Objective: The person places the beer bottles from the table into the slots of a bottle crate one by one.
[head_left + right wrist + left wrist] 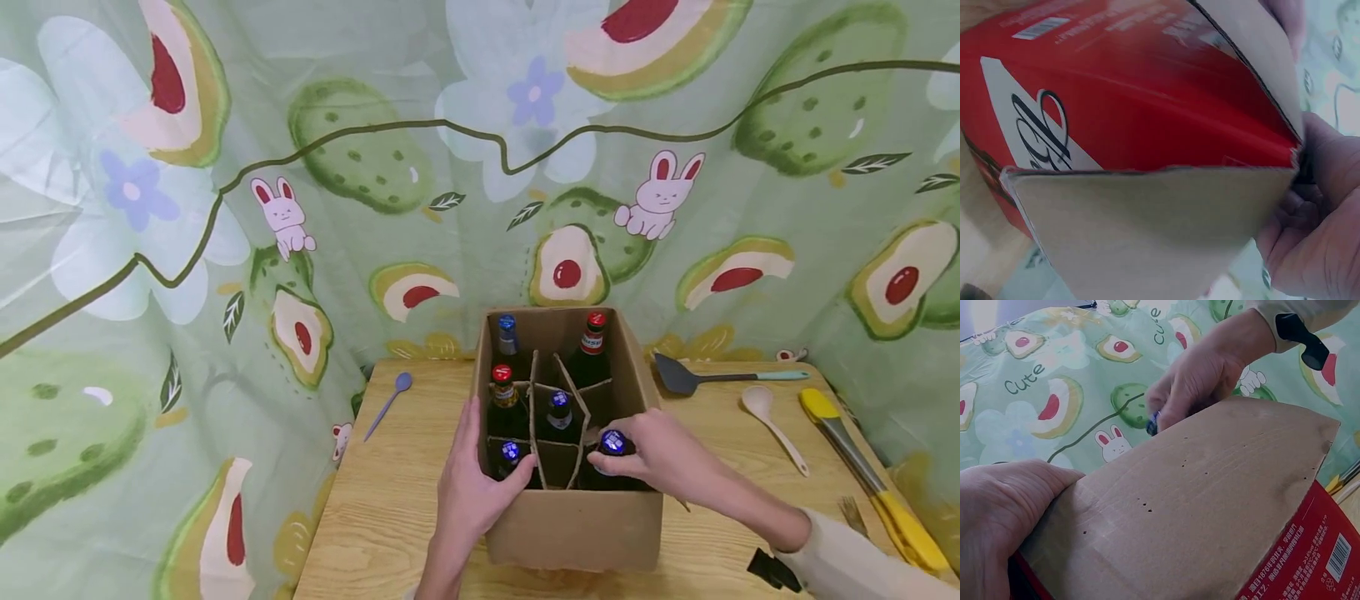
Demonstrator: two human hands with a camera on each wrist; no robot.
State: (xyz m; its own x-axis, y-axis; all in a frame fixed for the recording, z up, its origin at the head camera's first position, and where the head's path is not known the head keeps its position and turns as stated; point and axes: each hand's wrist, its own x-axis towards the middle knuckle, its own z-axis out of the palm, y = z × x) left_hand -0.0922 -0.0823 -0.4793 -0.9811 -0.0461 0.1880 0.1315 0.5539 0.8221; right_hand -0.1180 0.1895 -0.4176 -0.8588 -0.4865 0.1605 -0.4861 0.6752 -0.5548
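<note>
A cardboard box [573, 529] with inner dividers stands on the table, holding several bottles. My right hand [663, 458] grips a blue-capped bottle [612, 442] by its neck at the box's front right compartment; the bottle's body is hidden by the box. My left hand [477, 487] holds the box's front left corner, fingers along the outer wall and thumb over the edge, beside another blue-capped bottle [510, 452]. Behind these stand a middle blue-capped bottle [559, 412], a red-capped bottle [504, 387] at left, and blue-capped [507, 333] and red-capped [594, 337] bottles at the back.
Left of the box lies a blue spoon [390, 404]. To the right lie a grey spatula [678, 375], a pale ladle [759, 404], yellow-tipped tongs [855, 450] and a fork [852, 514]. A patterned curtain [480, 208] hangs behind the wooden table [375, 500].
</note>
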